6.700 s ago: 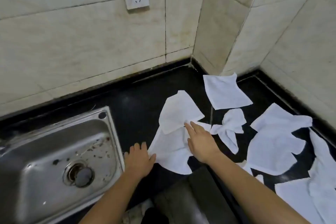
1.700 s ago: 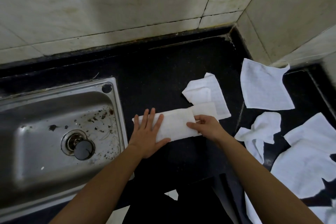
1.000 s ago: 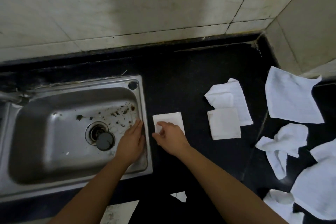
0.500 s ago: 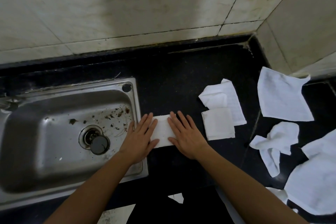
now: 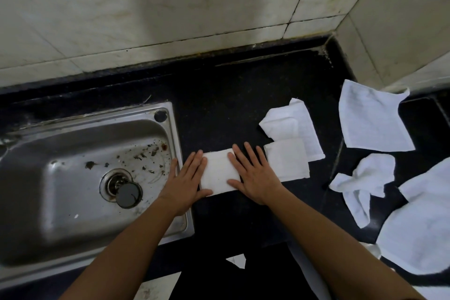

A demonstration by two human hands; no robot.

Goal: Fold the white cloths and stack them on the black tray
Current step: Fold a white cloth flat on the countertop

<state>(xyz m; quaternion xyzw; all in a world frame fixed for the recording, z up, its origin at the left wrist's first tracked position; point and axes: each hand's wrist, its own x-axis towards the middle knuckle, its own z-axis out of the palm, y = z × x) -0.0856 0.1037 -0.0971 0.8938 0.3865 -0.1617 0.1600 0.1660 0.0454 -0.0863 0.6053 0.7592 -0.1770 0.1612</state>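
Centrally, a folded cloth lies on the black counter just beside the sink rim, bare counter stretching behind to the wall. Flat with straight fingers, the left hand presses its left edge, the right hand its right edge. Loose cloths crowd the right.

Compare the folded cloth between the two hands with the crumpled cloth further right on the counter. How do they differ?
The folded cloth is a neat, flat rectangle; the crumpled cloth is bunched and twisted. The left hand and right hand press flat on the folded cloth; nothing touches the crumpled cloth. The folded cloth lies beside the sink; the crumpled cloth lies well to its right. Both are white, on the black counter.
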